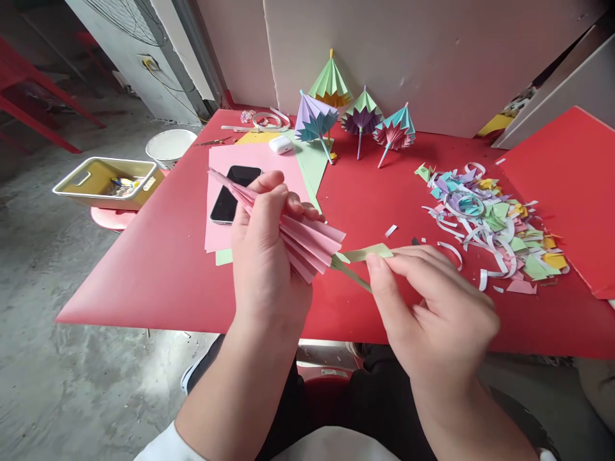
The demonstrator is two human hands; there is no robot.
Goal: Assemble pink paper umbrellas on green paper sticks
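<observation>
My left hand (269,250) is wrapped round a pleated pink paper piece (317,246), folded narrow at its upper left end and fanned at its lower right end. From the fanned end sticks out a thin green paper stem (354,277). Thumb and forefinger of my right hand (427,301) pinch a pale green paper strip (368,253) whose other end meets the stem beside the pink pleats. Both hands are above the red table (192,282).
Several small paper umbrellas (331,80) stand at the back. Paper scraps (500,224) lie in a heap on the right, near a red board (567,192). A phone (235,192), pink sheets (216,157) and a white case (281,145) lie at left. A yellow basket (96,182) is beyond the left edge.
</observation>
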